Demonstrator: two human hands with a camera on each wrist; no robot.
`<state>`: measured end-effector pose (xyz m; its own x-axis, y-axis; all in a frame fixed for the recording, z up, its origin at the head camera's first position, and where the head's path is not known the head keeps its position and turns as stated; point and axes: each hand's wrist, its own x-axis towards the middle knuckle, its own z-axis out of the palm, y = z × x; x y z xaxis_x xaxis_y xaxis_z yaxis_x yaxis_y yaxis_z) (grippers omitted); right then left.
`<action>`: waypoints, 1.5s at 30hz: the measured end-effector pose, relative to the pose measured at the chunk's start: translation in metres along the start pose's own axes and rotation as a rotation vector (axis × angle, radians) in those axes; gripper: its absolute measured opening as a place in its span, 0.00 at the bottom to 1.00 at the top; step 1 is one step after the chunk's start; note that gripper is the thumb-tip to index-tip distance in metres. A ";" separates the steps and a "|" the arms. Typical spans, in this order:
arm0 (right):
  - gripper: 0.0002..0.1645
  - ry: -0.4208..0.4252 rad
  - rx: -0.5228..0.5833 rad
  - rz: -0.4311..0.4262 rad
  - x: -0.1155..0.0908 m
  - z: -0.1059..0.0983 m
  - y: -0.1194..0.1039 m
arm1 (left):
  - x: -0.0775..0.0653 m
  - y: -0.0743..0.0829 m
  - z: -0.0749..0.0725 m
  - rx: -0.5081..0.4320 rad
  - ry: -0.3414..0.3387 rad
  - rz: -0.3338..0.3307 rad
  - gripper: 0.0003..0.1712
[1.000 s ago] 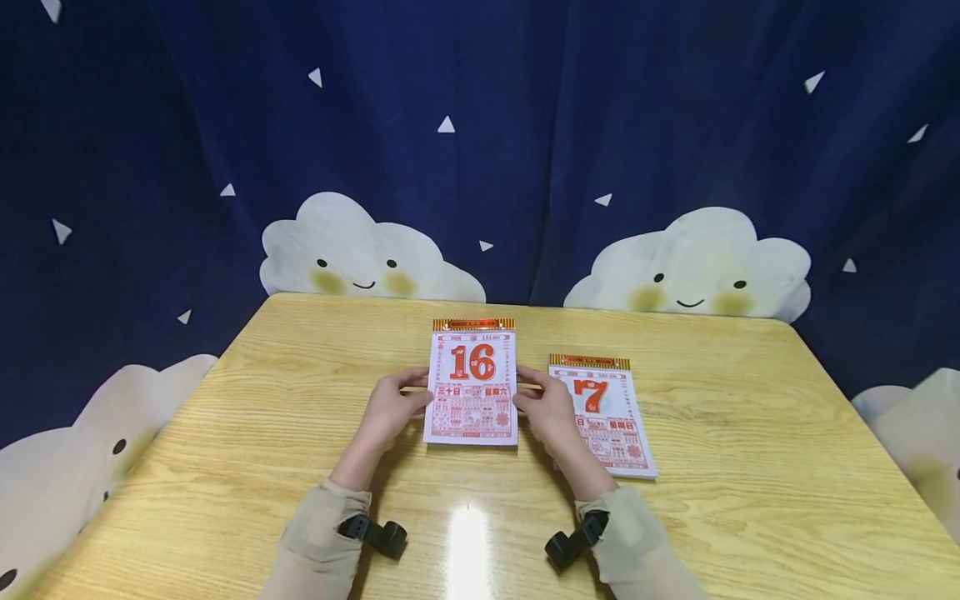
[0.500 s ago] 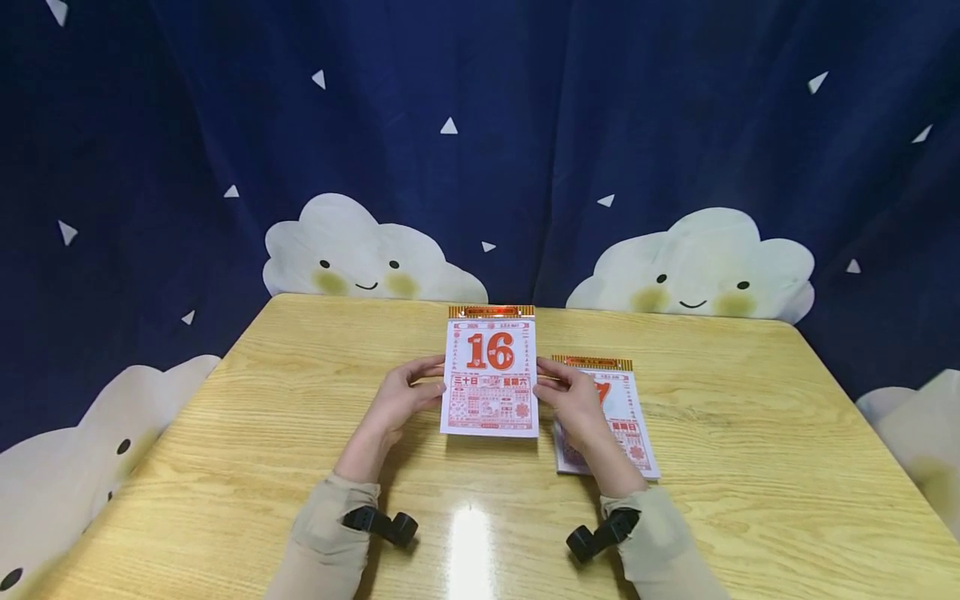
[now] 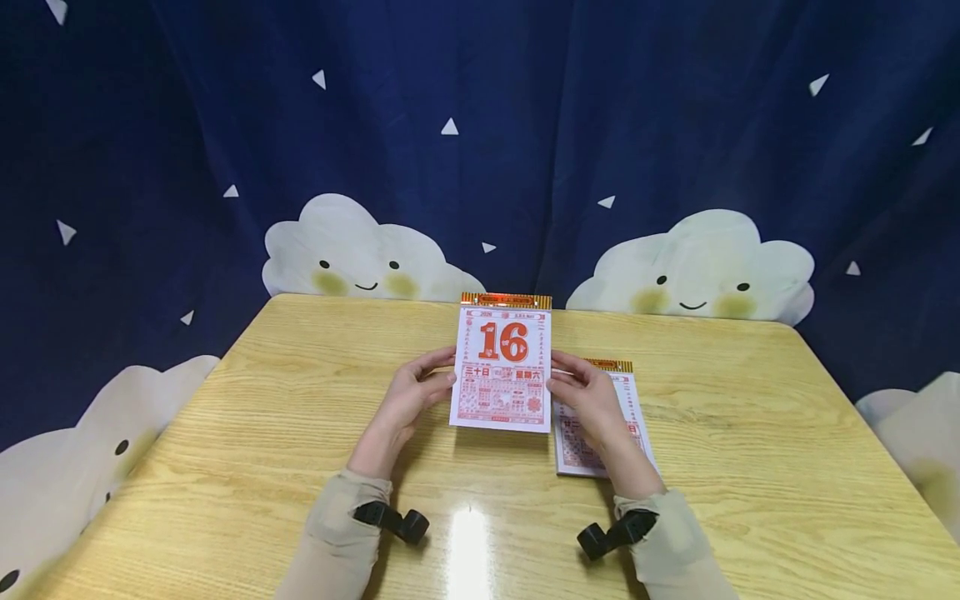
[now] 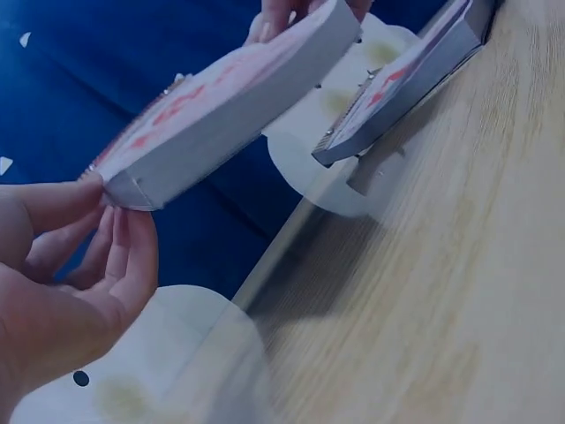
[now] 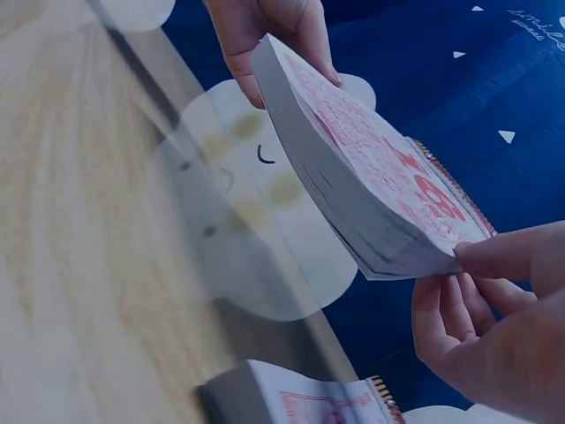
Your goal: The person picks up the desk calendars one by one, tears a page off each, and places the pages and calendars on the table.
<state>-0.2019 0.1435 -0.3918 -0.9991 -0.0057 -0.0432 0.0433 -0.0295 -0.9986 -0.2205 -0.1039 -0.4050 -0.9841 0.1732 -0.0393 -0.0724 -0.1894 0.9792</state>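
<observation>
L hand (image 3: 402,398), R hand (image 3: 597,408) pinch calendar (image 3: 501,371) above wood tbl (image 3: 225,467); navy curtain (image 3: 517,92) behind, prob cloth

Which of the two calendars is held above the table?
The calendar showing 16, gripped between the left hand and right hand; the other calendar lies on the table.

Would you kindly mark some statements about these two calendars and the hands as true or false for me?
1. The left hand and right hand both hold the calendar showing 16. True.
2. The second calendar lies on the table. True.
3. The calendar showing 16 also lies on the table. False: it is held raised above it.
4. The second calendar is nearer the left hand. False: it is nearer the right hand.
5. A dark blue curtain hangs behind the table. True.
</observation>
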 end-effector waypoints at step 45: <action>0.30 -0.019 -0.002 -0.078 0.005 -0.024 -0.019 | 0.017 -0.004 0.017 -0.205 -0.282 0.053 0.35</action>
<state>-0.2082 0.1678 -0.3740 -0.9991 -0.0225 0.0351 -0.0344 -0.0289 -0.9990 -0.2340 -0.0838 -0.4058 -0.9057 0.4130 0.0950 -0.0819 -0.3905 0.9170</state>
